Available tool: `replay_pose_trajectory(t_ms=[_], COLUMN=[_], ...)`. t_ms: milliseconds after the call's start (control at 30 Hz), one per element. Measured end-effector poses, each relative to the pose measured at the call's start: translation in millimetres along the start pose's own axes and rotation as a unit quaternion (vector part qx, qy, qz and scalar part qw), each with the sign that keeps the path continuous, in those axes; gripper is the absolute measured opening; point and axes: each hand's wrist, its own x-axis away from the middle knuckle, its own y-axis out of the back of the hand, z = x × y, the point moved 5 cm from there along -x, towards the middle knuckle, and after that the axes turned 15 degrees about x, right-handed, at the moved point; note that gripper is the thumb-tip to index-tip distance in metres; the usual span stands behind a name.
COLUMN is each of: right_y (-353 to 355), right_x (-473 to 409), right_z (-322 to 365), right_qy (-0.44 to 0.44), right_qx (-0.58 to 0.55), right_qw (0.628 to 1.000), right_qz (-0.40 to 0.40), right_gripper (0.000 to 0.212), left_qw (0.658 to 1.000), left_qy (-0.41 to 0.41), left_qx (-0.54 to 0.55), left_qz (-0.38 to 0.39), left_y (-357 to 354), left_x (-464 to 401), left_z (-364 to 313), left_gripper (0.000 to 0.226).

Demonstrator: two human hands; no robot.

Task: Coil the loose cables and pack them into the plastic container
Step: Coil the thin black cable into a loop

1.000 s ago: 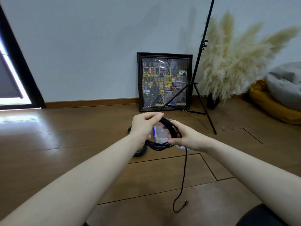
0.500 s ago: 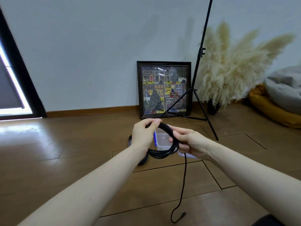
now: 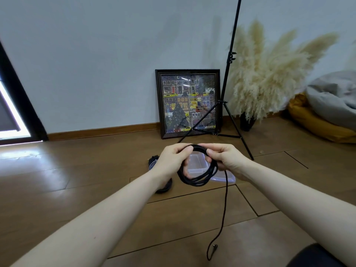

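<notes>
Black cable (image 3: 196,181) coil upright, gripped by left hand (image 3: 173,160) and right hand (image 3: 224,158); tail hangs floorward.

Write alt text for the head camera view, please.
Two hands, left hand and right hand, hold a coiled black cable above a clear plastic container on the wooden floor; its loose end hangs down to the floor.

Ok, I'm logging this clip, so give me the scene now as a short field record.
left hand: grips the black cable coil
right hand: pinches the coil's top
loose tail: hangs to the floor, plug resting there
plastic container: open, on the floor behind the coil
other cables: left of the container
</notes>
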Motion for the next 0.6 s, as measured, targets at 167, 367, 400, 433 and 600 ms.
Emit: replay_pose_trajectory(t_ms=[167, 367, 400, 433, 600], right_y=[-1, -8, -8, -6, 12], right_x=[-3, 1, 1, 1, 4], right_z=[-2, 5, 6, 7, -3], right_qy=[-0.018, 0.028, 0.036, 0.044, 0.039], right_qx=[-0.056, 0.002, 0.028, 0.052, 0.114], right_qw=[0.998, 1.000, 0.999, 0.998, 0.991], right_qz=[0.001, 0.003, -0.003, -0.008, -0.052], right_gripper=[0.029, 0.023, 0.021, 0.020, 0.012], left_qw=[0.995, 0.992, 0.991, 0.991, 0.979], left_qy=[-0.014, -0.019, -0.025, -0.030, -0.033], left_qx=[0.099, 0.061, 0.049, 0.039, 0.037], left_qz=[-0.006, -0.111, -0.120, -0.128, -0.197], left_y=[-7, 6, 9, 12, 38], left_x=[1, -3, -3, -3, -1], left_z=[-1, -1, -2, -5, -11], left_gripper=[0.026, 0.021, 0.021, 0.020, 0.020])
